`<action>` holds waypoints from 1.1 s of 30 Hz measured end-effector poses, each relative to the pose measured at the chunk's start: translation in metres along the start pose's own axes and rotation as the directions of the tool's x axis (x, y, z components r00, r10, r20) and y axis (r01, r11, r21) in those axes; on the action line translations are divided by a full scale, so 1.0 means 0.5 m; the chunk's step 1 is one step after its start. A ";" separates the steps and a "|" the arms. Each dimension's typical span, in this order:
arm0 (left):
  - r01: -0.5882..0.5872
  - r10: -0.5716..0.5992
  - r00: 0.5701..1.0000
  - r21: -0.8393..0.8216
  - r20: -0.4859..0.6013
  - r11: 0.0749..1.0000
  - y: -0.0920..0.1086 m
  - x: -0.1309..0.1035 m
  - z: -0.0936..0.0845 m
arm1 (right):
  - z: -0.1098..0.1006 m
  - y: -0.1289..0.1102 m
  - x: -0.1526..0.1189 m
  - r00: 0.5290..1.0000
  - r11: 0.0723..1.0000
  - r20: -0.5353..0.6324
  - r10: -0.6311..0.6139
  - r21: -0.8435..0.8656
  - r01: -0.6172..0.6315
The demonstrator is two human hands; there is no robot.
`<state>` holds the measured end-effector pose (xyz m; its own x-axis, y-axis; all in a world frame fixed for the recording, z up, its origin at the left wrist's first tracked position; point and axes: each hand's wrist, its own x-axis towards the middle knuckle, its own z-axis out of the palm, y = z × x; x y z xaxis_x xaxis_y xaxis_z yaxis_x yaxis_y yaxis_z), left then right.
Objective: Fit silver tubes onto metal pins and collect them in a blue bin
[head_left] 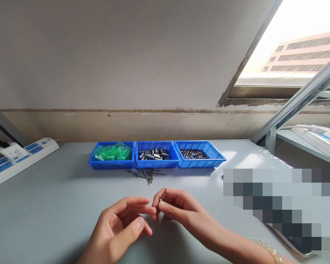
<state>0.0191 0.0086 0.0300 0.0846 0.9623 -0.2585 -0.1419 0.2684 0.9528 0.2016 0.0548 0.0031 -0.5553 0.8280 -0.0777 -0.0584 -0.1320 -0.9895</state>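
Observation:
Low over the grey table, my right hand (178,207) pinches a thin dark metal pin (163,194) between thumb and forefinger, its pointed end sticking up. My left hand (126,222) is beside it with fingers apart and nothing in them; its fingertips reach close to the pinched piece, and I cannot tell whether they touch it. Just beyond both hands lies a loose pile of thin metal pins (149,175), some with brassy collars. What the right hand's fingers cover of the held piece is hidden.
Three blue bins stand in a row: one with green plastic bags (112,151), one with dark metal cylinders (154,154), one with small pins (194,154). A power strip (51,146) lies at left. A blurred patch covers the right side.

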 end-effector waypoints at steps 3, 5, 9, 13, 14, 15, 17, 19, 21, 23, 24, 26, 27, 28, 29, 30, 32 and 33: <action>0.024 -0.023 0.999 0.037 -0.045 0.999 0.000 0.004 0.001 | -0.019 -0.011 -0.001 0.991 0.977 -0.033 -0.128 -0.178 0.120; 0.044 -0.040 0.997 0.056 -0.068 0.997 -0.002 0.008 0.000 | -0.037 -0.013 0.001 0.971 0.887 -0.046 -0.236 -0.419 0.196; 0.047 -0.035 0.993 0.106 -0.111 0.993 -0.005 0.014 -0.002 | -0.088 -0.021 0.011 0.840 0.451 -0.033 -0.541 -0.855 0.257; 0.015 0.004 0.994 0.176 -0.112 0.984 -0.008 0.017 -0.006 | -0.166 -0.048 0.015 0.693 0.141 0.003 -0.721 -0.979 0.151; 0.011 0.009 0.994 0.189 -0.105 0.982 -0.009 0.018 -0.008 | -0.188 -0.055 0.015 0.672 0.111 -0.015 -0.741 -0.989 0.100; 0.009 0.011 0.995 0.198 -0.099 0.980 -0.010 0.019 -0.009 | -0.210 -0.059 0.015 0.652 0.089 -0.039 -0.757 -0.995 0.043; 0.004 0.015 0.995 0.203 -0.095 0.979 -0.013 0.020 -0.012 | -0.244 -0.064 0.018 0.620 0.065 -0.090 -0.779 -0.996 -0.062; -0.007 0.026 0.994 0.189 -0.103 0.982 -0.013 0.020 -0.013 | -0.256 -0.061 0.023 0.590 0.046 -0.116 -0.799 -0.990 -0.133; -0.017 0.036 0.993 0.170 -0.112 0.985 -0.012 0.019 -0.010 | -0.241 -0.051 0.030 0.579 0.019 -0.083 -0.811 -0.993 -0.116; -0.025 0.041 0.993 0.145 -0.108 0.989 -0.008 0.016 -0.005 | -0.203 -0.034 0.038 0.612 -0.002 -0.009 -0.790 -1.000 -0.019; -0.026 0.041 0.993 0.134 -0.106 0.991 -0.007 0.015 -0.003 | -0.180 -0.023 0.041 0.651 0.005 0.027 -0.759 -0.999 0.047; -0.025 0.038 0.994 0.121 -0.105 0.992 -0.005 0.014 -0.001 | -0.138 0.003 0.049 0.777 0.041 0.054 -0.628 -0.994 0.102; -0.019 0.032 0.994 0.123 -0.101 0.992 -0.005 0.014 -0.002 | -0.122 0.017 0.052 0.806 0.045 0.061 -0.588 -0.993 0.107; -0.012 0.025 0.995 0.131 -0.093 0.991 -0.006 0.014 -0.004 | -0.110 0.030 0.056 0.829 0.047 0.059 -0.557 -0.994 0.102; -0.005 0.016 0.997 0.140 -0.075 0.990 -0.008 0.016 -0.007 | -0.103 0.041 0.059 0.843 0.047 0.052 -0.536 -0.995 0.091; 0.004 0.003 0.999 0.144 -0.045 0.990 -0.010 0.018 -0.010 | -0.101 0.051 0.063 0.850 0.046 0.043 -0.526 -0.996 0.079; 0.023 -0.027 0.999 0.136 0.030 0.990 -0.014 0.023 -0.018 | -0.103 0.063 0.068 0.863 0.053 0.017 -0.505 -0.997 0.050; 0.030 -0.038 0.997 0.129 0.061 0.991 -0.016 0.026 -0.021 | -0.106 0.067 0.069 0.867 0.060 0.001 -0.498 -0.998 0.035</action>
<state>0.0111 0.0192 0.0172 0.1504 0.9467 -0.2847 -0.0112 0.2896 0.9571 0.2244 0.1078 -0.0392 -0.4529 0.7833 0.4258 0.8045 0.5649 -0.1836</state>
